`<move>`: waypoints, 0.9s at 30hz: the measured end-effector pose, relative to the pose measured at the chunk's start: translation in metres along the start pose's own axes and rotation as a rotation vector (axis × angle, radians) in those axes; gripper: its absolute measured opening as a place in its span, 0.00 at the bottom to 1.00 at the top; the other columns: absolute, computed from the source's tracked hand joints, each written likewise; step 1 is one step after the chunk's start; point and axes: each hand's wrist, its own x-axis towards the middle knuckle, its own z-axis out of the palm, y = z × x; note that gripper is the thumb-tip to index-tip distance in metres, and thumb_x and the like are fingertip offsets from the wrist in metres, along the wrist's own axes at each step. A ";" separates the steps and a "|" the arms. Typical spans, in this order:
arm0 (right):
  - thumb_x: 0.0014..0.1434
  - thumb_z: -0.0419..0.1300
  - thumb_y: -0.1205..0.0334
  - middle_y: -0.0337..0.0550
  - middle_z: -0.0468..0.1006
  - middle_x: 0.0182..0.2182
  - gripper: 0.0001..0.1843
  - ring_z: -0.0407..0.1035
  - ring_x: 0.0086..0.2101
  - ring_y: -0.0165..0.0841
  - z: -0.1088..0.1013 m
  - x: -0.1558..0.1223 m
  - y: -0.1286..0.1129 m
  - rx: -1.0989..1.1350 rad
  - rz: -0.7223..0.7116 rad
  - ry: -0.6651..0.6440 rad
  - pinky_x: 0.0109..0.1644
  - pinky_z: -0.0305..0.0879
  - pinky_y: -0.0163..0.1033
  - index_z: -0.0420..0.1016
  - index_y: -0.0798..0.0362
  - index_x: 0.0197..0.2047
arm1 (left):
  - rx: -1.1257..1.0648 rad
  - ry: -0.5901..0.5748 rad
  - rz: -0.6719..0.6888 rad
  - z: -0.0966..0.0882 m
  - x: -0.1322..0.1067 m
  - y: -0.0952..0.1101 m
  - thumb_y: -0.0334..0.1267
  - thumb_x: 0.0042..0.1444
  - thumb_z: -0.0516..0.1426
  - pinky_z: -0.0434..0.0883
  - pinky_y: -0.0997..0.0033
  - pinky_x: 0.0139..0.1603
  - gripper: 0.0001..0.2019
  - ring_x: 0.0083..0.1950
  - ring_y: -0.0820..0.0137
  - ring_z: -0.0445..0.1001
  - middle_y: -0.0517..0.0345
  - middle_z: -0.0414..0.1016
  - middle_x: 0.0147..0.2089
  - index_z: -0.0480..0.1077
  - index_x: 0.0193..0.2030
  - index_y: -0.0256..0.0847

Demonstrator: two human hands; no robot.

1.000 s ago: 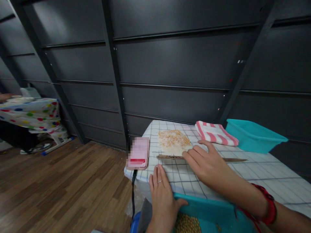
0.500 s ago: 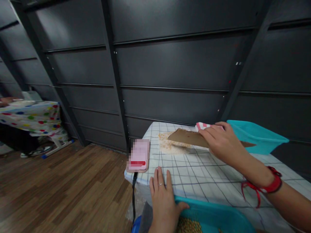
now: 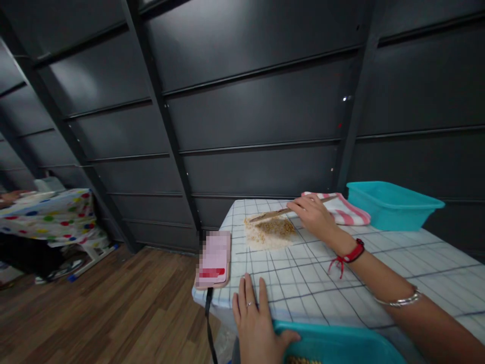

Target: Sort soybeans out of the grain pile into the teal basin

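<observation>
My right hand is closed on a flat strip of brown cardboard, tilted with its far end over the tabletop. Beneath that end lies a pale patch of small grains, white with yellow-brown bits among them. My left hand has its fingers stretched out and slightly apart at the table's near edge. Its thumb reaches over the rim of a teal bin in front of me. Yellowish beans show inside that bin, mostly cut off by the frame's bottom edge.
A white checked cloth covers the table. A phone with a black cord lies on the left edge. Behind my right hand are a pink-striped towel and another teal bin. Dark wall panels stand behind; a dotted table is far left.
My right hand has drawn the cardboard leftward and tipped it nearly edge-on, over the grains. More of the towel shows. The left hand keeps its place at the near bin; the view has shifted slightly.
</observation>
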 end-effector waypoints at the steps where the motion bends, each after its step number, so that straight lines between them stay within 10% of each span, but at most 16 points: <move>1: 0.52 0.42 0.79 0.45 0.71 0.30 0.18 0.61 0.33 0.32 0.002 -0.002 -0.002 0.017 -0.009 0.003 0.41 0.54 0.40 0.68 0.57 0.37 | -0.002 -0.004 0.036 0.002 0.000 0.000 0.52 0.23 0.64 0.56 0.41 0.52 0.48 0.59 0.45 0.51 0.33 0.52 0.59 0.56 0.55 0.36; 27: 0.47 0.43 0.79 0.45 0.69 0.29 0.18 0.60 0.33 0.33 -0.007 -0.013 0.003 0.234 -0.013 0.050 0.37 0.58 0.40 0.67 0.58 0.37 | 0.061 0.096 0.034 0.010 -0.004 0.008 0.50 0.26 0.64 0.50 0.44 0.55 0.46 0.60 0.47 0.49 0.34 0.51 0.60 0.55 0.55 0.35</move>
